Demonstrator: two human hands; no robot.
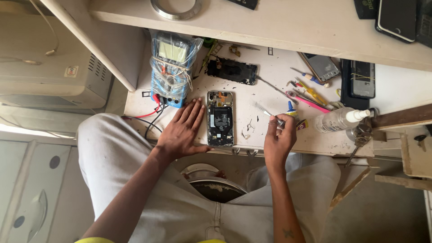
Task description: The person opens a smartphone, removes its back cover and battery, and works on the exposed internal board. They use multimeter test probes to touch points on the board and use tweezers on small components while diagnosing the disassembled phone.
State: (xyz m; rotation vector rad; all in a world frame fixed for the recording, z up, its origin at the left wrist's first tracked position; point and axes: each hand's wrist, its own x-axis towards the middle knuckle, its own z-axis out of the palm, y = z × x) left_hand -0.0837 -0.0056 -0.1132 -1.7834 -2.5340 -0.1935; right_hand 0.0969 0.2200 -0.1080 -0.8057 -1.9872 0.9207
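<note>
Left hand: the left hand [183, 130] lay flat and spread wide on the white workbench [263, 96], fingers together and pointing away from the body, holding nothing; its thumb side sat just beside the opened smartphone [220, 118].
Right hand: the right hand [280, 137] was pinched narrow around a thin metal tool [269, 113], whose tip angled up and to the left over the bench, apart from the phone.
Opened smartphone: back cover off, black battery showing, lying lengthwise between the two hands near the bench's front edge.
Second phone frame [232, 70]: dark, lying crosswise farther back on the bench.
Multimeter [172, 67]: wrapped in clear plastic, left of the phones, with red and black leads [153, 114] trailing off the edge.
Right of bench: clear squeeze bottle [339, 119] on its side, a pink-handled tool [310, 101] and a yellow screwdriver [315, 93] close together.
</note>
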